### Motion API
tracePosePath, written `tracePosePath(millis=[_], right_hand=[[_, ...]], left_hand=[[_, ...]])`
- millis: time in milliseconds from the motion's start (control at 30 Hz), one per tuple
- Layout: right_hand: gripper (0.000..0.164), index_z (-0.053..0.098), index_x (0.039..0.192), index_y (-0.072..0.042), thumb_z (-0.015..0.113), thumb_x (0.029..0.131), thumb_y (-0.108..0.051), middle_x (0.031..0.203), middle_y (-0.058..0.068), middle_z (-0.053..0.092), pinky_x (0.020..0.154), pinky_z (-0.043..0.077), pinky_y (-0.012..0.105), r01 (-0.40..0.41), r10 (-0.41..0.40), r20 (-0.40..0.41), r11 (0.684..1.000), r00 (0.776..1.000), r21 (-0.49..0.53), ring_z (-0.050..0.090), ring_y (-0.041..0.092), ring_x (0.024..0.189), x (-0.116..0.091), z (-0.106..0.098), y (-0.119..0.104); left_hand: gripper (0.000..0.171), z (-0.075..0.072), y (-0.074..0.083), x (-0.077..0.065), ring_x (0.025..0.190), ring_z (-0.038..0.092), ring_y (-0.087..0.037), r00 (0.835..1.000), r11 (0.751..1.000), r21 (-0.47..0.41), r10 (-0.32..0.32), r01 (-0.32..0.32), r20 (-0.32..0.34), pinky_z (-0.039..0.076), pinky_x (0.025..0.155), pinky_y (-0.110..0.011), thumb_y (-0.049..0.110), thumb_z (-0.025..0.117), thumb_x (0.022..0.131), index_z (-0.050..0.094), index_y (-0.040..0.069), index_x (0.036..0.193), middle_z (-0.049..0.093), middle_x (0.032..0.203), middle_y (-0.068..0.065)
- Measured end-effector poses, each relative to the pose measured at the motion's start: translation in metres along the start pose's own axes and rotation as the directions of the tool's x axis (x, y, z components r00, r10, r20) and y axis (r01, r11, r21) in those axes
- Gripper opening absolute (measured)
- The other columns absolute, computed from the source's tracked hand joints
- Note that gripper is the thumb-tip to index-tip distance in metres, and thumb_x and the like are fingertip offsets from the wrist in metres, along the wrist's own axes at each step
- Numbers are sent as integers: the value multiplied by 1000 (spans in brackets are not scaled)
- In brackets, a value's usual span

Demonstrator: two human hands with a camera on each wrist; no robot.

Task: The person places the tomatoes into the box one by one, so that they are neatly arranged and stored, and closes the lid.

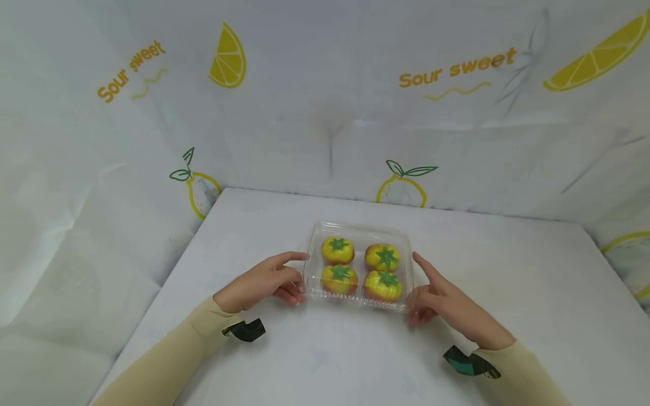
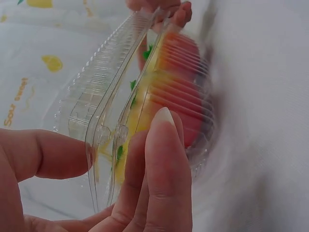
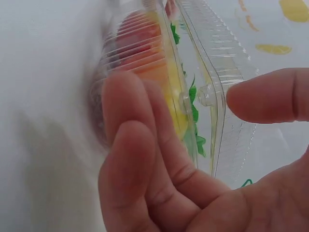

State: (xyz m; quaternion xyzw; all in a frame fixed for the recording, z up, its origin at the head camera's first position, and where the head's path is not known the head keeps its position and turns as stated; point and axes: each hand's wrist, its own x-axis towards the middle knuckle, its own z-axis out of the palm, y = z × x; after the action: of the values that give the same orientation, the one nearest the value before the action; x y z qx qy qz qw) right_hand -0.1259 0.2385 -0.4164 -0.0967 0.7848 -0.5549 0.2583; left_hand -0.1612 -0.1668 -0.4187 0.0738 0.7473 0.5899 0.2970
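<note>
A clear plastic clamshell box lies on the white table with its lid down over several yellow-red toy tomatoes with green tops. My left hand holds the box's left side. In the left wrist view the left hand has its thumb on the ribbed lid and its fingers against the tray wall by a tomato. My right hand is at the right side. In the right wrist view the right hand curls its fingers round the tray wall, thumb at the lid rim.
A white cloth backdrop printed with lemons and "Sour sweet" rises behind and at both sides of the table. Small dark devices sit at both wrists, the left and the right. The table's left edge runs diagonally.
</note>
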Motion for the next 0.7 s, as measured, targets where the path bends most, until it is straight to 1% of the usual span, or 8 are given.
tracePosePath(millis=[167,367,467,700], right_hand=[[99,-18,172,-20,56,108,-14,98,20,77,74,65,36,33,-34,34,999,999,23,73,25,81,1,0,7],[101,-20,172,-21,58,108,-13,97,22,77,72,64,39,54,-55,30,998,998,35,73,26,78,1,-2,5],[101,-20,172,-22,58,108,-14,97,22,77,73,64,38,54,-55,24,998,998,44,73,27,79,3,-3,3],[104,-22,171,-23,60,108,-14,101,21,76,79,64,34,54,-57,37,996,998,74,74,26,87,2,-4,6]], left_hand=[[63,1,-3,0,91,81,-25,1000,1000,-10,-6,6,11,68,86,-36,18,58,103,42,15,163,76,112,-18],[70,0,-3,2,96,81,-26,999,998,-57,16,-13,47,68,88,-38,16,63,102,35,18,166,80,110,-17],[74,0,-2,3,97,81,-26,998,997,-72,20,-16,52,68,89,-38,16,67,102,32,20,167,82,109,-17],[78,2,-4,4,96,81,-23,997,996,-81,31,-25,73,67,90,-37,15,70,101,29,17,168,82,105,-14]])
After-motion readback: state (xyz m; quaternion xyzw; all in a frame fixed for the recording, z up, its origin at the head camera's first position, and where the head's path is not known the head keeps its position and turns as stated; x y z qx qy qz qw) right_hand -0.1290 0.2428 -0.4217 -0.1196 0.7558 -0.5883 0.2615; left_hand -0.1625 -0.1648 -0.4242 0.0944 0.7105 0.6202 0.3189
